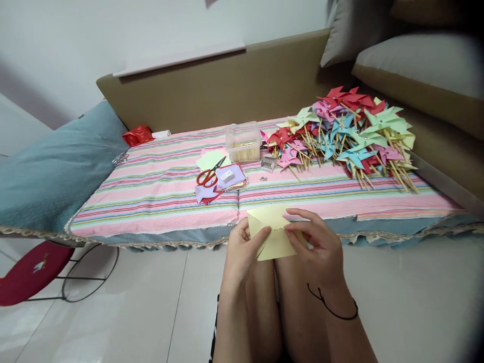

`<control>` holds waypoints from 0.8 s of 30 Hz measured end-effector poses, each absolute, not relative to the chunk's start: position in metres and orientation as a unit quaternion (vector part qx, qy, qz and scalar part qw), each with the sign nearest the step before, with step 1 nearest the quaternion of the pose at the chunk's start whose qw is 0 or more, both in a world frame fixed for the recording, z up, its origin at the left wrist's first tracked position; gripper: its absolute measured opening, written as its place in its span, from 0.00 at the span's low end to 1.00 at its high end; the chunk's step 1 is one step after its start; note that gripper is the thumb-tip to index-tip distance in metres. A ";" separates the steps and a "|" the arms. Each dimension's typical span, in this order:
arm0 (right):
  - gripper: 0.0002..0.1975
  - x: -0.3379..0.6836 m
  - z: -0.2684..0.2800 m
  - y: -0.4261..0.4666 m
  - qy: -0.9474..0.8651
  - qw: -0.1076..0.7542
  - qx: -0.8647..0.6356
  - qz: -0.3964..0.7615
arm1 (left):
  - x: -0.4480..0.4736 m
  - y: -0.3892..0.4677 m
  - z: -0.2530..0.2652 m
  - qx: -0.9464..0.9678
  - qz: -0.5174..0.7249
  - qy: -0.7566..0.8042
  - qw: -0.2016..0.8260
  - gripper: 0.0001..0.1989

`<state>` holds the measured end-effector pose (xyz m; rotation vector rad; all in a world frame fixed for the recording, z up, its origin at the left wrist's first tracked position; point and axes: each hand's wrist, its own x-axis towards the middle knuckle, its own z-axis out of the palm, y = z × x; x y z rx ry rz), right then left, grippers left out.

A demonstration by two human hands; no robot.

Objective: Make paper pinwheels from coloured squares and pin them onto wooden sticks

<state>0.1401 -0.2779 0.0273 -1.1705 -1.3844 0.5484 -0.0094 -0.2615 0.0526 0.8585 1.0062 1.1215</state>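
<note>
A pale yellow sheet of paper (273, 244), with slits running in from its corners, is held above my knees. My left hand (244, 247) grips its left side, the thumb lying on top near the middle. At the right side, my right hand (317, 244) pinches a part of the paper between thumb and fingers. Beyond the hands, on the striped cloth, lie red-handled scissors (207, 177), a stack of purple cards (233, 174) and cut paper pieces (206, 193). Small metal fasteners (263, 179) rest near a small clear box (268, 164).
Many finished paper pinwheels (355, 136) on sticks are heaped at the right. A clear plastic container (244, 143) holds wooden sticks. A red plastic bag (138, 135) lies at the far left of the striped cloth (151, 201). A red stool (36, 272) stands on the floor.
</note>
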 end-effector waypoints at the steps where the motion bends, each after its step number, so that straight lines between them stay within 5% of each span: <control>1: 0.06 0.140 0.028 -0.278 -0.599 0.581 -0.502 0.226 | -0.009 -0.261 0.052 0.378 0.497 0.443 0.643 0.16; 13: 0.08 0.142 0.029 -0.276 -0.641 0.574 -0.469 0.200 | -0.007 -0.260 0.046 0.361 0.514 0.467 0.622 0.16; 17: 0.05 0.137 0.029 -0.275 -0.572 0.607 -0.453 0.314 | -0.008 -0.259 0.042 0.359 0.528 0.485 0.597 0.15; 24: 0.25 0.124 0.026 -0.272 -0.354 0.605 -0.505 0.503 | -0.008 -0.259 0.042 0.390 0.501 0.486 0.600 0.15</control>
